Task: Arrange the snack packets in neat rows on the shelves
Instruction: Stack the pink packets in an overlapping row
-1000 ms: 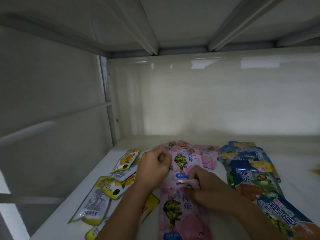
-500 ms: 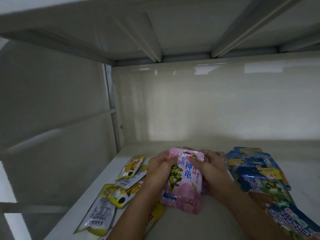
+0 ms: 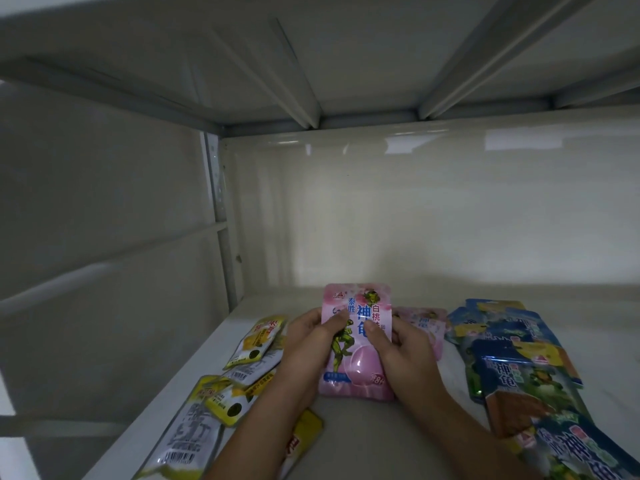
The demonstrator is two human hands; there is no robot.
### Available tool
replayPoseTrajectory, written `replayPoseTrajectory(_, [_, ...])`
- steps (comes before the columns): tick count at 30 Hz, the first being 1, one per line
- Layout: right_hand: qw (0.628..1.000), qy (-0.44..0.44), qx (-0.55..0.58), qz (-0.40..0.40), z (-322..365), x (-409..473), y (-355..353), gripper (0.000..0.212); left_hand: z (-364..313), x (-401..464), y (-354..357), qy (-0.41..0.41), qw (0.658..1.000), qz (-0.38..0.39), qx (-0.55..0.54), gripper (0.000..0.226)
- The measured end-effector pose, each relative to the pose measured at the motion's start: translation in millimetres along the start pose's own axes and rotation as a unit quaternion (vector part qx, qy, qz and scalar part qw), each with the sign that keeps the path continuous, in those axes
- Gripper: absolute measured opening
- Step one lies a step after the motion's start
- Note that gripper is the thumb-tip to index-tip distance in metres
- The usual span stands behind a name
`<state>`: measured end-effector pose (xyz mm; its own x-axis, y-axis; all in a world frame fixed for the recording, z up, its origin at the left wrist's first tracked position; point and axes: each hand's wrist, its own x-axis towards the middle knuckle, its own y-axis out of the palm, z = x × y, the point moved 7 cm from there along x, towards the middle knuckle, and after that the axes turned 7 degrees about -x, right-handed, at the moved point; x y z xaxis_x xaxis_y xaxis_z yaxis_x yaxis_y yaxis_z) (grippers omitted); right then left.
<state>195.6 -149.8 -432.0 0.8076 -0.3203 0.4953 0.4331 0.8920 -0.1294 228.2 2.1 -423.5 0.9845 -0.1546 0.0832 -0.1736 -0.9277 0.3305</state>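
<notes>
Low in the frame's centre, the left hand and right hand pinch the side edges of an upright pink packet on the white shelf. Yellow packets crowd lower left, blue packets right; bare shelf stretches behind.

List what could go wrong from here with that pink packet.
Both the left hand and right hand pinch the pink packet upright; set down that way, it may flop over. A second pink packet lies right behind, so placing could nudge it askew. The forearms cross close to the loose yellow packets and could scatter them.
</notes>
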Motion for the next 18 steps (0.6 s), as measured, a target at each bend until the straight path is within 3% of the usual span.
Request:
replayPoseTrajectory(7, [1.0, -0.001, -0.001, -0.014, 4, 1, 1, 0.035, -2, 0, 2, 0.033, 0.999, 0.013, 0.028, 0.018])
replayPoseTrajectory(12, [0.996, 0.048, 0.05, 0.065, -2, -4, 13, 0.031, -7, 2, -4, 0.055, 0.998, -0.018, 0.004, 0.021])
replayPoseTrajectory(18, [1.0, 0.005, -0.008, 0.026, 1, -8, 8, 0.035, 2, 5, -4, -0.008, 1.0, -0.014, 0.005, 0.017])
